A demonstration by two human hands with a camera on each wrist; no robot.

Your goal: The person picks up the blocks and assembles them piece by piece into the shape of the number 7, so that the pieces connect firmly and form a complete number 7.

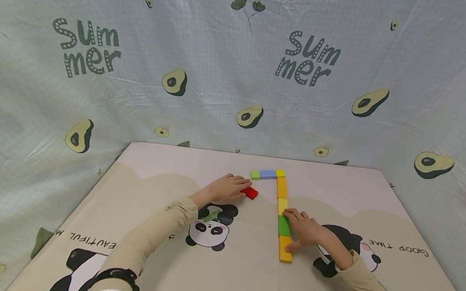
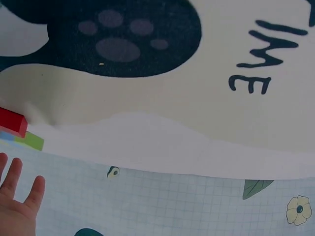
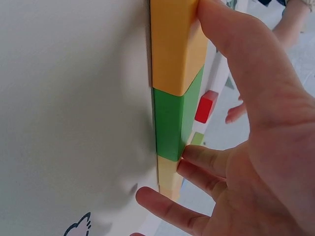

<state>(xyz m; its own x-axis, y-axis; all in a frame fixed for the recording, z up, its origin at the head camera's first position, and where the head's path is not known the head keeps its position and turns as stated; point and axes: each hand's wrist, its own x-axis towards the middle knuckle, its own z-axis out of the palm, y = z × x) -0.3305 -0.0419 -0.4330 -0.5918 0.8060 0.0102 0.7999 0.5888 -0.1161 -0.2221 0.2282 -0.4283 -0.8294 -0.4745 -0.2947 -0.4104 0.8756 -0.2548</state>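
A row of toy blocks runs toward me, with a green block between a yellow block and a near orange block. Beside this row is my right hand, its thumb touching the orange block and its spread fingertips at the green and yellow ones. In the right wrist view, the orange block and green block meet end to end. My left hand reaches over a red block, fingers extended and partly covering it. Whether they touch it I cannot tell; the left thumb is hidden.
At its far end the row turns left through a small yellow block, a blue block and a lime block. A panda-print cloth covers the table. Behind hangs an avocado-print sheet.
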